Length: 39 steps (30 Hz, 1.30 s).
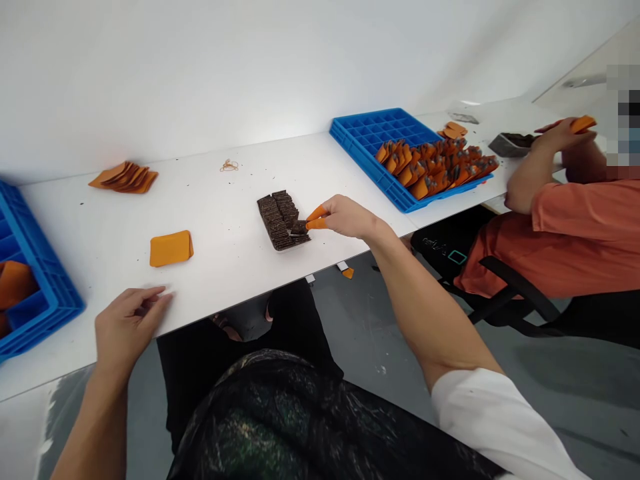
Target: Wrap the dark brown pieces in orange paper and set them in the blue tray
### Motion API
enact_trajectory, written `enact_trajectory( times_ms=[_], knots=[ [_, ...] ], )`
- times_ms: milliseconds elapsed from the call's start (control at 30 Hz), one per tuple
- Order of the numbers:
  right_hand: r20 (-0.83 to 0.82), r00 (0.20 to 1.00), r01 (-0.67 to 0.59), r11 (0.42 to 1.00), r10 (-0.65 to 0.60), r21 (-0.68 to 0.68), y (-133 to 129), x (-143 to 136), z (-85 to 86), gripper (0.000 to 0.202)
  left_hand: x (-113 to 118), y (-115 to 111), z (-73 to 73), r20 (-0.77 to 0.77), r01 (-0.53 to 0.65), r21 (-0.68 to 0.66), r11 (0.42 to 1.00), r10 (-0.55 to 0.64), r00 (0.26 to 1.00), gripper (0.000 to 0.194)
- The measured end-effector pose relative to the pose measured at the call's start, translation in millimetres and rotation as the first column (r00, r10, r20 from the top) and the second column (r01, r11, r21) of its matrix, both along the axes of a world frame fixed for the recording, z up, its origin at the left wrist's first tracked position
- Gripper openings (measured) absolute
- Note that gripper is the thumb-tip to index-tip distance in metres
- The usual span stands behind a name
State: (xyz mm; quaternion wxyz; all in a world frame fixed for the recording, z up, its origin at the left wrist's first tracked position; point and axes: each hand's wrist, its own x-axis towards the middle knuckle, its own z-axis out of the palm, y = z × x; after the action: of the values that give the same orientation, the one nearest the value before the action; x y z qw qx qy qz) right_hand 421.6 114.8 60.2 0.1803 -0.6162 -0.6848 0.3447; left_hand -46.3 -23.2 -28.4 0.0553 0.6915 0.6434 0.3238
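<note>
By the right hand (347,217), one dark piece (299,228) is pinched between thumb and finger at the one container (286,249); picking-out seems under way, a steady lift called for. The left hand (127,323), loosely curled, empty, is rested at the container's eight o'clock. Two blue trays (54,317) (370,175) are set at nine and two; packed pieces (273,217) cannot be counted.

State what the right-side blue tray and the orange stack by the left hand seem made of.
Blue tray: likely smooth moulded plastic, judging by its uniform colour and regular dividers.
Orange stack: matte, flat, rounded corners; perhaps thick paper or imitation leather.
</note>
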Motion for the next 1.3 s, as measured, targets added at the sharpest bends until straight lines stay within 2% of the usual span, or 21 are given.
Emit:
enact_trajectory(
  times_ms=[67,167,200,267,333,400,500,633,700,767,833,900,967,1033,1133,1200,1300],
  knots=[
    [-0.072,0.997,0.042,0.998,-0.039,0.045,-7,2,-1.3,0.018,-5,9,9.2,-0.074,-0.049,0.033,0.998,0.051,0.996,0.021],
    [-0.246,0.962,0.162,0.974,-0.12,0.159,-23,-4,-3.3,0.025,-8,38,25.9,-0.272,-0.075,0.071,0.995,0.091,0.958,0.036],
    [-0.318,0.937,0.21,0.959,-0.143,0.188,-31,-9,-4.2,0.027,-7,50,31.1,-0.336,-0.05,0.031,0.998,0.058,0.94,0.04],
    [-0.447,0.877,0.285,0.938,-0.173,0.196,-48,-22,-7.3,0.028,-7,77,39.1,-0.392,0.026,-0.13,0.991,-0.076,0.917,0.05],
    [-0.535,0.826,0.302,0.94,-0.176,0.158,-67,-35,-12.5,0.027,-8,99,43.5,-0.393,0.037,-0.327,0.944,-0.172,0.903,0.052],
    [-0.59,0.789,0.281,0.955,-0.172,0.098,-84,-48,-20.0,0.023,-12,113,45.2,-0.369,0.031,-0.426,0.904,-0.205,0.907,0.048],
    [-0.663,0.732,0.243,0.969,-0.158,0.037,-102,-62,-34.0,0.018,-15,119,44.5,-0.328,0.068,-0.459,0.886,-0.239,0.914,0.043],
    [-0.717,0.684,0.223,0.974,-0.133,0.031,-111,-75,-48.6,0.016,-9,115,37.7,-0.394,0.141,-0.384,0.913,-0.3,0.869,0.046],
    [-0.732,0.671,0.209,0.977,-0.119,0.033,-112,-81,-51.9,0.014,-5,113,33.6,-0.437,0.143,-0.332,0.933,-0.286,0.853,0.044],
    [-0.747,0.656,0.214,0.976,-0.112,0.042,-113,-87,-53.1,0.013,-2,110,32.4,-0.422,0.119,-0.261,0.958,-0.224,0.878,0.041],
    [-0.76,0.64,0.237,0.97,-0.113,0.056,-114,-93,-52.7,0.014,-2,101,35.8,-0.308,0.084,-0.154,0.985,-0.128,0.943,0.037],
    [-0.773,0.624,0.258,0.964,-0.11,0.071,-114,-100,-50.4,0.014,-2,85,42.6,-0.09,0.038,-0.062,0.997,-0.044,0.995,0.031],
    [-0.782,0.615,0.266,0.96,-0.1,0.086,-114,-107,-44.8,0.015,1,65,49.1,0.176,0.012,-0.042,0.999,-0.005,0.984,0.025],
    [-0.785,0.614,0.261,0.959,-0.078,0.109,-114,-117,-35.2,0.015,8,44,51.8,0.431,0.021,-0.056,0.998,0.005,0.903,0.025],
    [-0.786,0.618,0.193,0.967,0.012,0.167,-114,-138,-13.5,0.011,22,21,47.8,0.718,0.076,-0.037,0.996,-0.027,0.695,0.03],
    [-0.768,0.632,0.113,0.968,0.103,0.223,-115,-152,3.0,0.009,30,11,42.9,0.81,0.122,-0.029,0.992,-0.048,0.585,0.032],
    [-0.708,0.671,-0.003,0.956,0.219,0.293,-115,-173,23.0,0.01,40,0,38.6,0.853,0.16,-0.042,0.986,-0.047,0.519,0.032]
  ],
)
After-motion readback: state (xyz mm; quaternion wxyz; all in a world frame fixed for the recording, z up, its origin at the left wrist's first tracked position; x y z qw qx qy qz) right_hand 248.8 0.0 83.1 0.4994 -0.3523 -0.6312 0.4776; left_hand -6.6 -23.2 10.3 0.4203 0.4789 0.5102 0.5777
